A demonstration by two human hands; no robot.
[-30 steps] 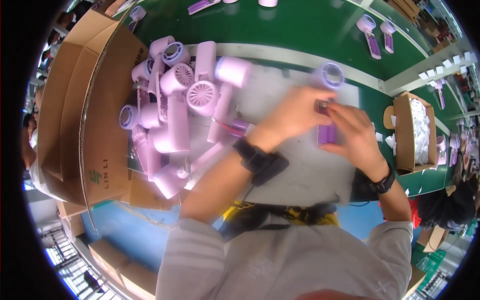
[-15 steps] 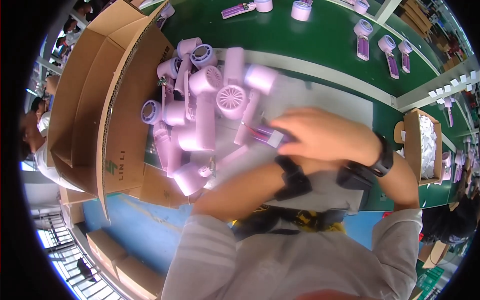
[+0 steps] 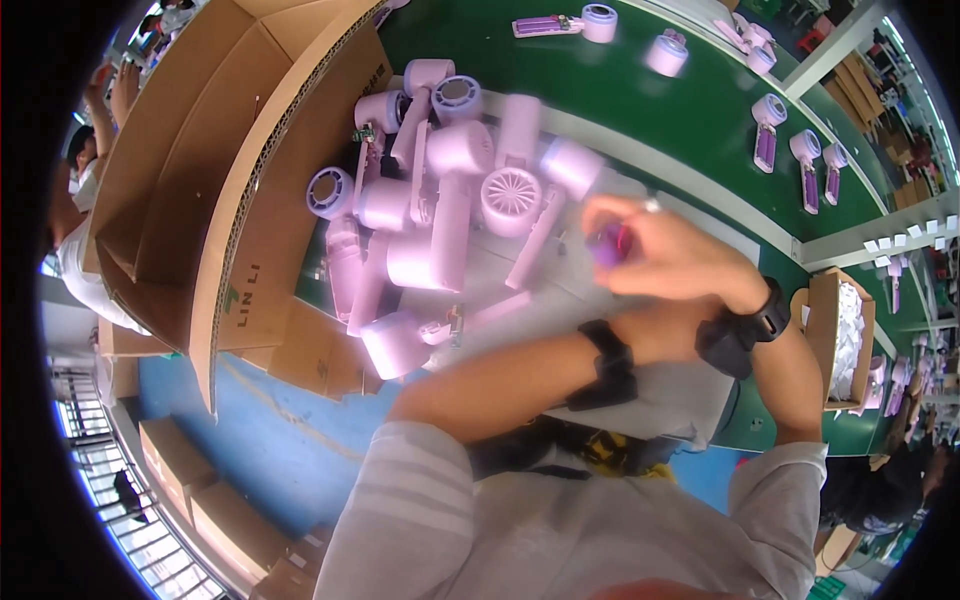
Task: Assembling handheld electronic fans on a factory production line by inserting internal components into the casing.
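Note:
My right hand (image 3: 675, 255) is closed around a purple battery pack (image 3: 610, 245), its fingers curled and blurred by motion. A bit of red shows at the pack's end. Crossing beneath the right wrist, my left forearm (image 3: 510, 385) ends with my left hand (image 3: 665, 328) mostly covered, its fingers hidden. Left of the hands lies a heap of pink handheld fan parts, including a fan head with a slotted grille (image 3: 511, 201) and a loose handle strip (image 3: 535, 238). A small green circuit board (image 3: 456, 325) sticks out of a fan at the near side.
A large open cardboard box (image 3: 290, 200) stands at the left of the grey mat (image 3: 560, 290). On the green bench (image 3: 590, 75) beyond are several fans with purple cells, one being a fan (image 3: 667, 52). A small carton (image 3: 824, 330) of white pieces sits right.
My right hand has moved away from the heap with the battery pack, which is turned so mostly its end shows. The whole view has shifted a little.

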